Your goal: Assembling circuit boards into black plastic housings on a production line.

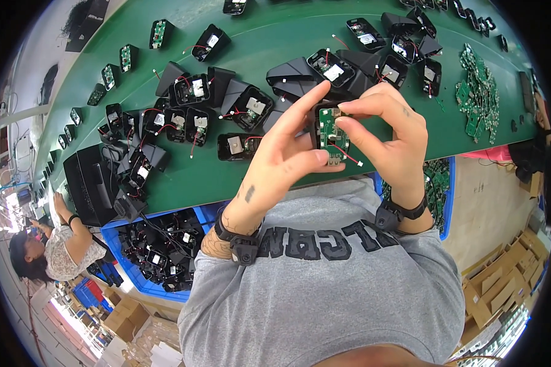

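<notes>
In front of my chest, a green circuit board (326,127) sits against a small black plastic housing (317,116), largely hidden by my fingers. My left hand (278,153) grips the housing from the left, its thumb at the board's lower end and its index finger stretched up past the top. With thumb and index finger, my right hand (392,128) pinches the board's upper right edge. A short red lead with a white connector (360,163) hangs out at the lower right. Just beyond my hands, an open black housing (332,67) with red wires lies on the table.
Many open black housings (251,107) with red leads cover the green table (196,177). Loose green boards (477,92) are heaped at the right. Blue bins (128,269) of parts stand below the near edge. Another person (61,251) works at the far left.
</notes>
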A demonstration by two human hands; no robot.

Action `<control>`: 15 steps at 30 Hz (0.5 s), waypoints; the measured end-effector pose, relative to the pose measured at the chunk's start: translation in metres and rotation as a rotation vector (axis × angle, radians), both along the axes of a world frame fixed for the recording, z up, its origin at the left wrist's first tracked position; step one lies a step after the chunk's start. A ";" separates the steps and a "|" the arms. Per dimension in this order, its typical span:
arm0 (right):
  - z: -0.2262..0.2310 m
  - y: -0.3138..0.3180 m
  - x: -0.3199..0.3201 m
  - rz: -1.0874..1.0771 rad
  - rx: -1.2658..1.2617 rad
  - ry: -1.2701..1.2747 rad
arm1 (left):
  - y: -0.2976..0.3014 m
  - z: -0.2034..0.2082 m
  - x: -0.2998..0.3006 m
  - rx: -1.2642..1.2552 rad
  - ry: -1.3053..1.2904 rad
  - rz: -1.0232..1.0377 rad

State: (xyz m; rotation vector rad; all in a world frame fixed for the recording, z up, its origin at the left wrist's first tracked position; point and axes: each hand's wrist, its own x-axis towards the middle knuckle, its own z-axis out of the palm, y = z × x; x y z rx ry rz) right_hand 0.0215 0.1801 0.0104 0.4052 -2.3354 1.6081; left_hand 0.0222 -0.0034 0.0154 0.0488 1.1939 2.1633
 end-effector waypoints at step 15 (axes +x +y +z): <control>-0.017 -0.005 0.007 0.182 -0.437 -0.382 | 0.008 -0.006 0.005 -0.060 0.232 0.039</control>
